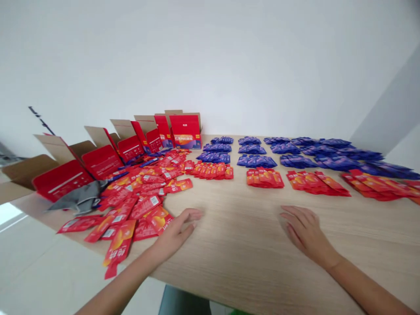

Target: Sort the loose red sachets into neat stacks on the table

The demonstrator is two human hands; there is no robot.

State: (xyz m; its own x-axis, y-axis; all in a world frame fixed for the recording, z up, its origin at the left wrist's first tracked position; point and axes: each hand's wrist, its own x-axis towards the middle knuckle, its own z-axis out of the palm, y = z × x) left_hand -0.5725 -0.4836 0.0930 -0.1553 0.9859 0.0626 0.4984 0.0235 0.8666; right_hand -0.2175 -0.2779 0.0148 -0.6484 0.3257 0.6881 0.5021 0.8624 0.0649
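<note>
My left hand (180, 229) is just above the wooden table (239, 245), beside the right edge of a loose heap of red sachets (144, 205). Its fingers and thumb are apart, with nothing between them. My right hand (303, 229) hovers over the bare wood on the right, fingers stretched out and holding nothing. Beyond it lie overlapped groups of red sachets, one group (265, 177) near the middle and another (316, 182) further right. A tighter row of red sachets (213, 170) sits ahead of my left hand.
Behind the red groups, blue sachets (256, 161) lie in several stacks, spreading into a larger pile (348, 155) at right. Open red cartons (101, 161) line the left edge, up to an upright carton (185, 131) by the wall. A grey cloth (77, 197) rests near the front carton.
</note>
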